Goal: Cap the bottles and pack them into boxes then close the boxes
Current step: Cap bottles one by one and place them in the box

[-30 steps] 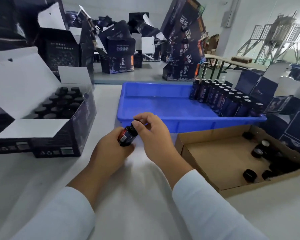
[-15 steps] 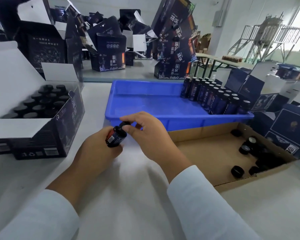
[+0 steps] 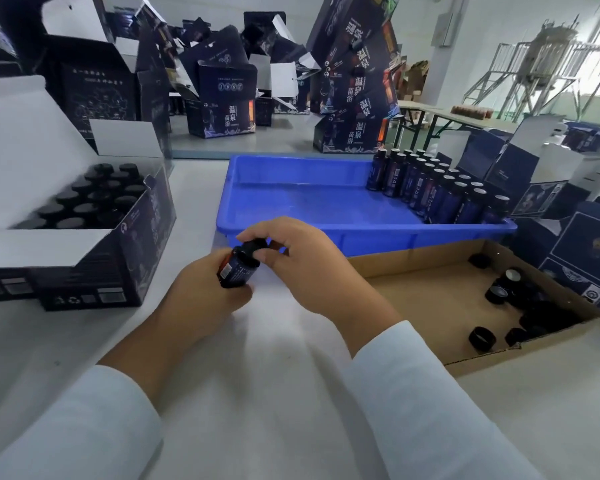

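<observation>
My left hand [image 3: 194, 299] grips a small dark bottle [image 3: 238, 270] with a blue label, tilted toward the right, just above the white table. My right hand [image 3: 309, 265] pinches the black cap [image 3: 255, 245] on the bottle's neck with thumb and fingers. An open dark box [image 3: 118, 244] at the left holds several capped bottles [image 3: 94, 199]. The blue tray [image 3: 326, 230] behind my hands has several uncapped bottles [image 3: 440, 188] lined along its right side. Loose black caps [image 3: 513, 306] lie in the brown cardboard tray [image 3: 430, 303] at the right.
Stacks of dark printed boxes [image 3: 357, 88] and open cartons [image 3: 222, 98] crowd the back of the table. More dark boxes [image 3: 575, 251] stand at the far right. The white table surface [image 3: 274, 393] stretches toward me between my sleeves.
My right hand's fingers have shifted round the cap while the left keeps its grip on the bottle. The view has moved slightly.
</observation>
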